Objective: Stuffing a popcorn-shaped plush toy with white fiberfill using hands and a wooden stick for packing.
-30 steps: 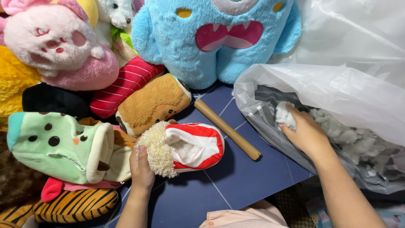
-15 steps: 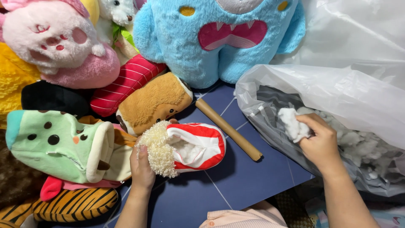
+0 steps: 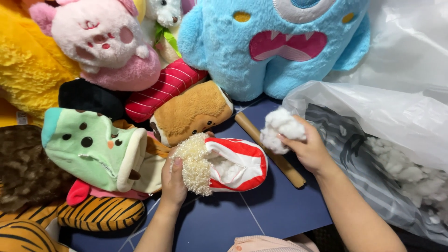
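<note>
The left hand point(image 3: 173, 179) rests on the dark blue counter point(image 3: 261, 219) at the near middle, its fingers closed around the curly cream-coloured end of a red and white plush shell point(image 3: 231, 163). The shell lies on its side with its opening turned up, and white filling shows inside it. The right hand point(image 3: 310, 149) hangs just to the right of the shell, a little farther back, fingers pinched shut on a clump of white stuffing point(image 3: 280, 130) held above the counter. Under this hand a brown cardboard tube point(image 3: 266, 147) lies slanted on the counter, running from far left to near right, its lower part partly hidden by the hand.

To the right sits a large clear plastic bag point(image 3: 373, 116), open toward the hands, with more loose white stuffing heaped in its near right corner over what looks like grey striped cloth, though the plastic blurs it.

Plush toys crowd the far and left sides. A big blue monster point(image 3: 275, 51) with a pink mouth stands at the far middle. A pink and white animal point(image 3: 105, 44) lies far left against a yellow furry toy point(image 3: 28, 65). A red striped roll point(image 3: 163, 88) and a tan bread-shaped toy point(image 3: 193, 112) lie just beyond the shell. A mint green toy with dark spots point(image 3: 91, 149) sits left of the left hand, above a tiger-striped one point(image 3: 100, 212) at the near left.
</note>
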